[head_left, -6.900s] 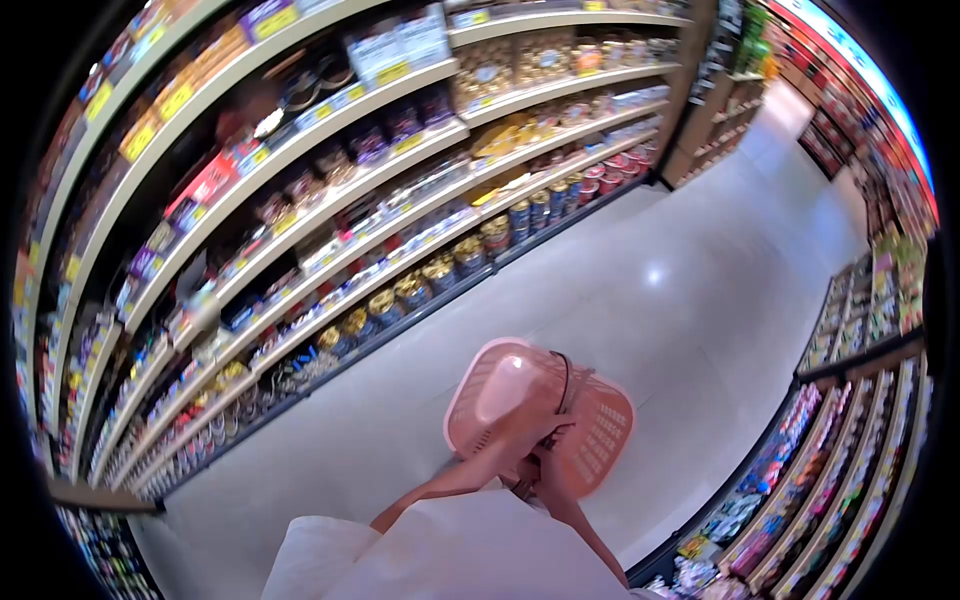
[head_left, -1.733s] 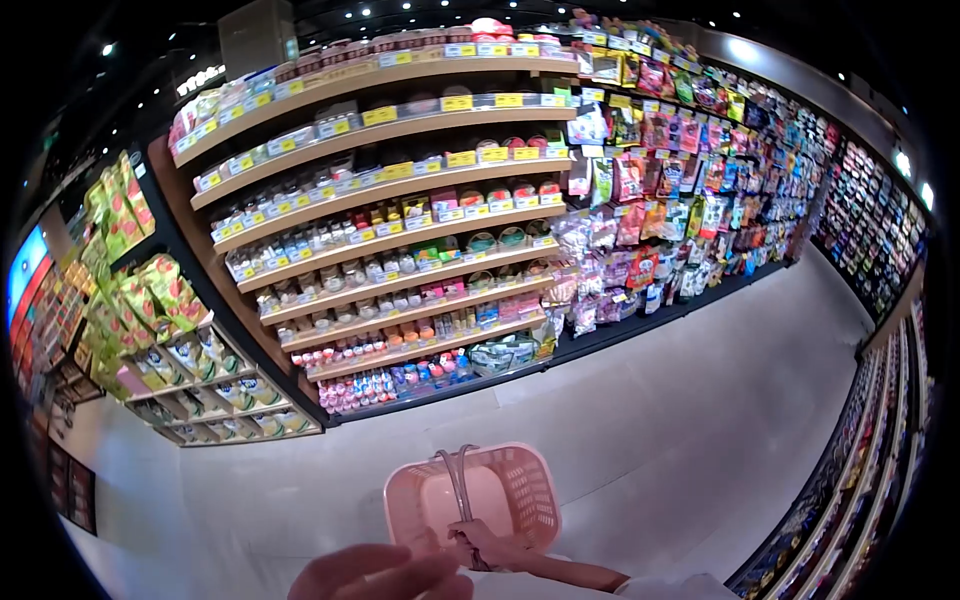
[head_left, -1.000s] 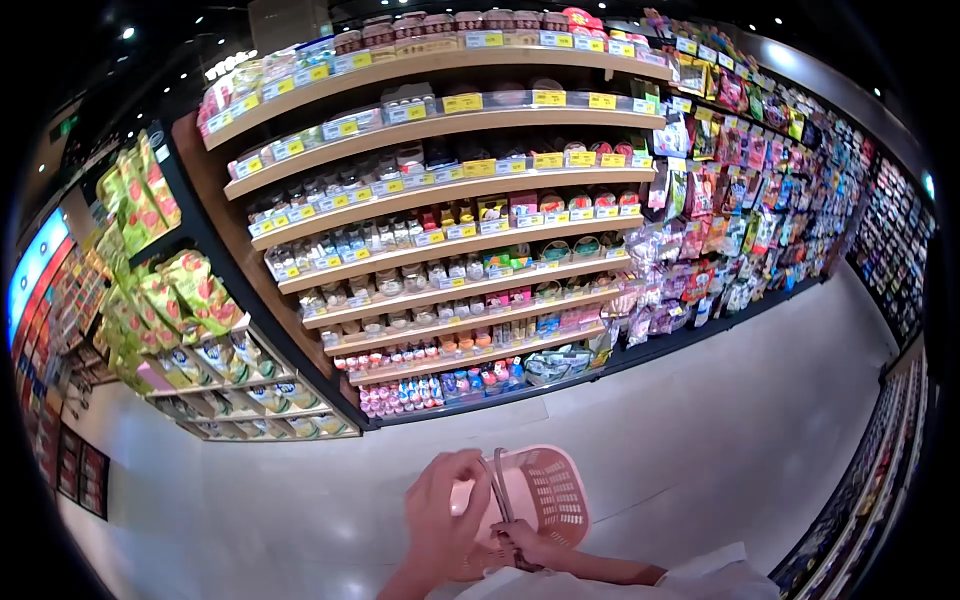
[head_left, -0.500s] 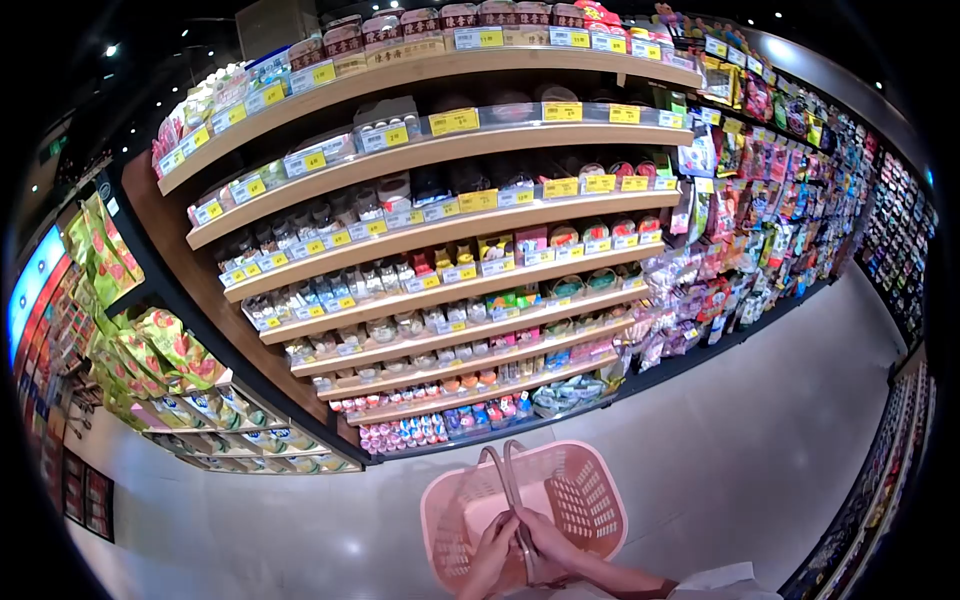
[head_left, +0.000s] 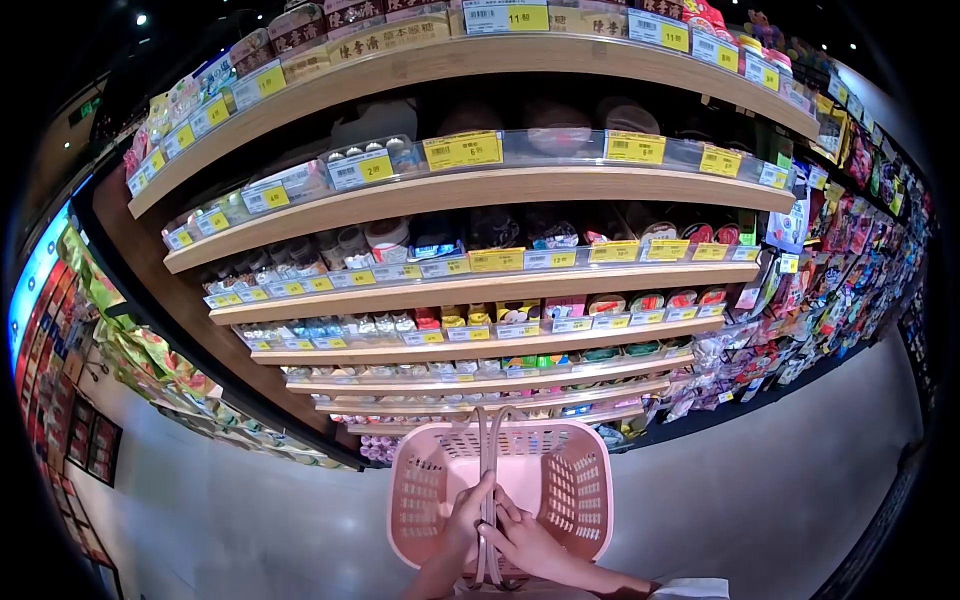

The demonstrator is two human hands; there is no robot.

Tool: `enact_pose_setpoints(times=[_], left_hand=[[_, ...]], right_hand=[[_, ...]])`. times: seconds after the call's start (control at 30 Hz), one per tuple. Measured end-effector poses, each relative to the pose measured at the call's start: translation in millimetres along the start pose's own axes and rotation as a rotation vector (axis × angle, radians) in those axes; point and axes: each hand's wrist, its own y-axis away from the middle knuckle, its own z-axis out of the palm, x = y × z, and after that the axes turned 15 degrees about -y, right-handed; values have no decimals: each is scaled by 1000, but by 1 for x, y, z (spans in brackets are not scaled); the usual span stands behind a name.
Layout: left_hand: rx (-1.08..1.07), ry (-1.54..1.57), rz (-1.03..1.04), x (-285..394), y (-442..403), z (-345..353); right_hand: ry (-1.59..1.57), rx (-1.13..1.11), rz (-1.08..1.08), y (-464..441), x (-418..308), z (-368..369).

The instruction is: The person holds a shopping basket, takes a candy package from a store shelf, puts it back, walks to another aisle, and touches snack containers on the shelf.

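Change against 0.5 s earlier: the shelf unit [head_left: 480, 207] fills more of the view, and the basket [head_left: 530, 440] now overlaps its lowest tiers. Consequence, as judged: the goods lie closer to the person, yet neither hand touches any.

Right grip [head_left: 528, 545]: curled closed, thumb across the 2 handles [head_left: 488, 445].
Left grip [head_left: 466, 512]: at the same handles, meeting the right; its fingers are partly hidden, so how tightly it closes cannot be told.

Basket, 1, pink, slotted sides: low in the view, mouth upward, just before the person's body. Contents: no goods show in the visible part; the portion behind the hands is hidden.

Boxes [head_left: 350, 50], printed: in a row on the top shelf.
Tubs [head_left: 683, 299], round, red-topped: lower tier, right end, behind a label strip.
Hanging packets [head_left: 800, 275]: rack right of the shelves.
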Motion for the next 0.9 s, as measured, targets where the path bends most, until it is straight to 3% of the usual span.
enact_pose_setpoints(times=[0.07, 0.13, 0.17, 0.27, 0.33, 0.53, 0.67, 0.73, 0.9], left_hand=[[-10, 17, -74, 21, -14, -1], [-20, 32, -99, 39, -25, 1], [-15, 91, -147, 47, -34, 1], [-127, 270, -257, 57, -54, -2], [-328, 332, -231, 61, -64, -4], [-410, 289, -374, 77, -77, -11], [-437, 332, -419, 78, -89, -13], [-416, 295, -433, 79, -91, -12], [-385, 326, -437, 71, -101, -9]], right_hand=[[85, 108, -36, -15, -19, -23], [166, -24, 5, -20, -58, -70], [25, 230, -243, -23, -68, -80], [103, 218, -95, -45, -90, -132], [43, 430, -280, -80, -81, -155], [513, 703, -546, -160, -89, -246], [755, 639, -372, -197, -77, -289], [670, 495, -49, -210, -77, -303], [706, 368, -170, -223, -57, -318]])
